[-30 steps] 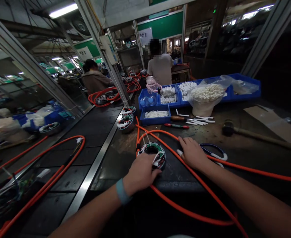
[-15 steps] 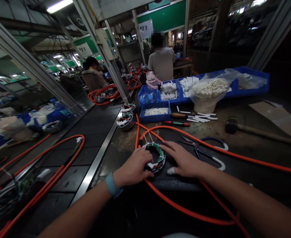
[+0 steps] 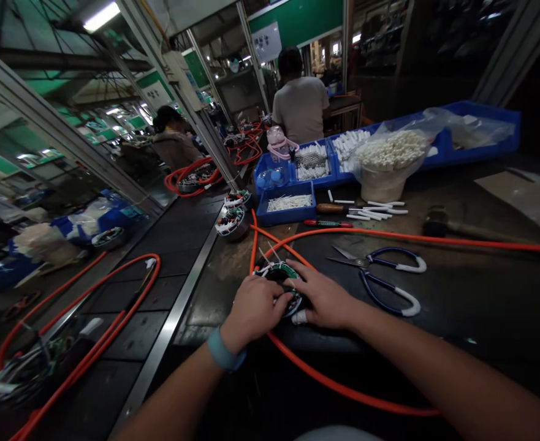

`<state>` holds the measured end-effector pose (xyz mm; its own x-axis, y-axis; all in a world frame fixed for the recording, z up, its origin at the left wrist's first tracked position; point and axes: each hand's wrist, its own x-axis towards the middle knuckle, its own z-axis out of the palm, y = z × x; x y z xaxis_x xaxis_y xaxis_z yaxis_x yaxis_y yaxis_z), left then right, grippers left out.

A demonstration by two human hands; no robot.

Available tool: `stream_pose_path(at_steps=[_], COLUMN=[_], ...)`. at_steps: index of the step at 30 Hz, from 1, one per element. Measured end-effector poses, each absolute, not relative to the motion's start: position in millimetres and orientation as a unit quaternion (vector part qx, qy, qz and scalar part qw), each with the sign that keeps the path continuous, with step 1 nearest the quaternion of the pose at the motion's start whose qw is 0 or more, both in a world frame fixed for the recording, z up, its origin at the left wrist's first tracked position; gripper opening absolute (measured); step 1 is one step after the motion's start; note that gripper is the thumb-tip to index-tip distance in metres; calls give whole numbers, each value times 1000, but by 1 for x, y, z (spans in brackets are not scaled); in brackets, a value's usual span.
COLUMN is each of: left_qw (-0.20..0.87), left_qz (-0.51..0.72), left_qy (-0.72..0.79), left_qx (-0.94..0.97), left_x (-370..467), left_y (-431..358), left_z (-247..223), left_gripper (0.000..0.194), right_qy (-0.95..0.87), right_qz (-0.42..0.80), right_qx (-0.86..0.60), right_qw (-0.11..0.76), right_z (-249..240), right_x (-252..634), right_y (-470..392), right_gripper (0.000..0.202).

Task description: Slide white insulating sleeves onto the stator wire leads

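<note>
A ring-shaped part [image 3: 276, 269] with green board, white ties and wires lies near the table's front edge. My left hand [image 3: 257, 306] is closed round its left side, the thumb reaching over the ring's lower middle. On the right side my right hand [image 3: 327, 297] grips the ring, its fingers on the upper rim and its wrapped thumb low beside it. Two thin white tie ends stick up from the ring's top. An orange cable [image 3: 343, 381] passes beneath my hands. Scissors [image 3: 366, 262] with blue and white handles lie to the right, blades parted.
Blue bins [image 3: 313, 162] of white sleeves, a tub of white sticks [image 3: 391, 156], a marker [image 3: 327, 224] and a mallet [image 3: 436, 222] are on the table. Two more rings [image 3: 231, 222] stand by the conveyor [image 3: 159, 269] at left. Two people sit further back.
My right hand has moved left onto the ring, and my left thumb now reaches up over it. The orange cable on the right lies higher, away from the scissors.
</note>
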<state>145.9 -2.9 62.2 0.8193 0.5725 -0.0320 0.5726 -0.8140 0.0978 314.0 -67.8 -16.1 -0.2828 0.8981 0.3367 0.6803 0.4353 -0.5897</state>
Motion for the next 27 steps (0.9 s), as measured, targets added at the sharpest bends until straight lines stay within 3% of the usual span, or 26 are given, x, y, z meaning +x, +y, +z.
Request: stream_pose_path(at_steps=[4, 7, 13, 20, 27], left_qw=[51, 0, 36, -90, -105], left_qz=[78, 202, 198, 185, 210], left_qy=[285, 322, 365, 329, 291], left_qx=[954, 925, 909, 922, 928], left_x=[134, 128, 134, 119, 112], left_y=[-16, -46, -78, -57, -51], left_z=[66, 57, 31, 44, 40], left_gripper=[19, 33, 23, 24, 23], right_qy=[-782, -785, -786, -766, -734], right_qz=[174, 180, 184, 270, 328], right_qx=[-500, -488, -494, -467, -447], right_qw=[330, 336, 323, 350, 392], right_z=[-20, -22, -20, -13, -14], right_x=[316, 317, 319, 325, 322], right_y=[-66, -65, -65, -63, -57], right_gripper=[67, 68, 69, 30, 20])
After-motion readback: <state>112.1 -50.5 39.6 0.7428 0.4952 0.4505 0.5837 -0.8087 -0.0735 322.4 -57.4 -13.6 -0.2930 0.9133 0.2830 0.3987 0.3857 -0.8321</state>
